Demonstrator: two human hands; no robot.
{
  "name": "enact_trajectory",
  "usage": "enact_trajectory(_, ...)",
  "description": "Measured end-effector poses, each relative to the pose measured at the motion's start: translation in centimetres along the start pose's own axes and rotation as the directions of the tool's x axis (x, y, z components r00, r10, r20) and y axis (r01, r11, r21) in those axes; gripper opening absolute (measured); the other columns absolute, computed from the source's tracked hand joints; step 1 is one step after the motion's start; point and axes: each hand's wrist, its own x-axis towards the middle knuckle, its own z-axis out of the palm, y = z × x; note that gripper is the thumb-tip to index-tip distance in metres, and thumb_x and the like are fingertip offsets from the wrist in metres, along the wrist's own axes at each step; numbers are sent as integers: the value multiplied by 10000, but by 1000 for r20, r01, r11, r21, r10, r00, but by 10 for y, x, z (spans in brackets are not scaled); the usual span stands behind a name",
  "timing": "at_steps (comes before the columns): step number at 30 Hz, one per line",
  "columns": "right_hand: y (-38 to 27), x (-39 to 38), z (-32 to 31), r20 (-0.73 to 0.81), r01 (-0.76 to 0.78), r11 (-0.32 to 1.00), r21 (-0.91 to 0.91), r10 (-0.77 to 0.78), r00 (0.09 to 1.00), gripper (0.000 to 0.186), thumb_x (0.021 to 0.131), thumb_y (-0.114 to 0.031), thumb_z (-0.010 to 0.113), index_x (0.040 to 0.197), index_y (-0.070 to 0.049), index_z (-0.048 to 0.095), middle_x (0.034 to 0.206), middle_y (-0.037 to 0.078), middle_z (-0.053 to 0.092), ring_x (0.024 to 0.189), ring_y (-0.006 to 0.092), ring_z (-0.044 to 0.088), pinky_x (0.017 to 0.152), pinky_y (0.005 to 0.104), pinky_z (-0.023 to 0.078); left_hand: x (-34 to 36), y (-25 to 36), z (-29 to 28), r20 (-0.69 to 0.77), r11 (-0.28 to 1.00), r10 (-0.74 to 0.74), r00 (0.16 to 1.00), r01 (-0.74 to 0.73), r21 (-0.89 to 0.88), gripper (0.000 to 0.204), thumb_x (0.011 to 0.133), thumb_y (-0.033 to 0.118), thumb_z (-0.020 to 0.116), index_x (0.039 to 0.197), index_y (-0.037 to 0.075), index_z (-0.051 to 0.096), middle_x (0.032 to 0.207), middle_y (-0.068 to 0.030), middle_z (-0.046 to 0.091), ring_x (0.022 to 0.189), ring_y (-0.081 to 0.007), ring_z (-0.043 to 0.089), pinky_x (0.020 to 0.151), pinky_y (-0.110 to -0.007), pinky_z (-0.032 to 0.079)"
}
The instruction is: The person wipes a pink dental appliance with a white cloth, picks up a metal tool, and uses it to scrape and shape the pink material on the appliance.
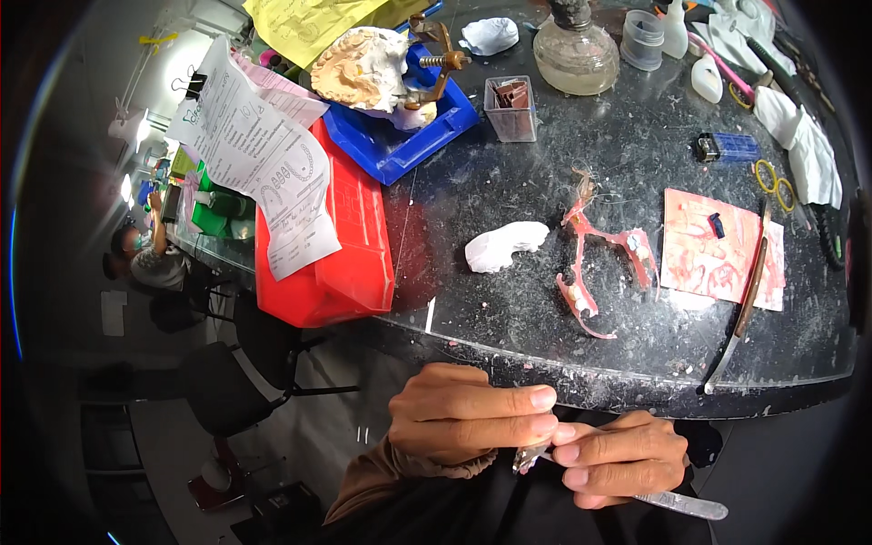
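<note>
Just off the table's front edge, my left hand (472, 413) is closed on a small shiny metal piece (530, 456), mostly hidden under the fingers. Close against it, my right hand (627, 459) grips a scalpel by its flat metal handle (686, 505); the handle's end sticks out to the right, and its tip is hidden near the metal piece. On the table beyond lie a pink, branched wax piece (578, 291) with whitish bits and a curved white plaster piece (505, 246). Right of these, a wooden-handled wax knife (751, 295) lies across a pink wax sheet (718, 250).
A red bin (354, 263) with papers (259, 163) and a blue tray (445, 134) bearing a dental cast (363, 73) on an articulator stand at left. Farther back are a clear box (510, 113), a glass burner (577, 59), a blue lighter (729, 147) and yellow-handled scissors (775, 184).
</note>
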Motion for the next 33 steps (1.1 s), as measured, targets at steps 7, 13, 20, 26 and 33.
enact_trajectory(7,-2,-1,3,-23,-109,993,52,110,994,180,703,-87,652,807,22,555,807,186,586,705,258,622,521,249,525,-5,-3,-5,43,1000,-10,999,10,-12,151,620,45,673,767,37,641,736,-102,631,332,-31,399,301,-149,247)
enact_trajectory(13,0,-2,3,-28,-25,999,25,26,999,191,680,-45,654,825,39,563,841,199,577,742,258,616,577,242,525,-4,-2,2,11,999,37,999,-37,-6,160,599,18,668,755,40,640,727,-109,629,332,-31,403,296,-150,242)
enact_trajectory(20,2,-8,6,-105,-66,996,64,72,992,155,733,-111,630,811,4,562,822,191,576,628,201,607,429,184,468,-4,2,8,-68,1000,-18,998,18,4,163,567,59,695,719,73,638,697,-71,634,338,-10,423,308,-143,215)
enact_trajectory(26,-6,-8,7,-60,-107,992,65,111,992,222,665,11,648,869,35,563,925,200,566,723,214,618,579,230,517,-5,5,-1,4,996,24,1000,-25,88,186,580,65,696,756,75,635,774,-51,637,393,0,461,344,-144,247)
enact_trajectory(33,-14,2,17,-264,-334,902,273,404,876,80,779,-14,526,703,10,523,721,164,569,667,215,612,635,279,527,-4,4,-9,146,991,81,986,-95,92,221,594,39,690,805,62,628,868,-52,622,402,0,440,345,-149,256)
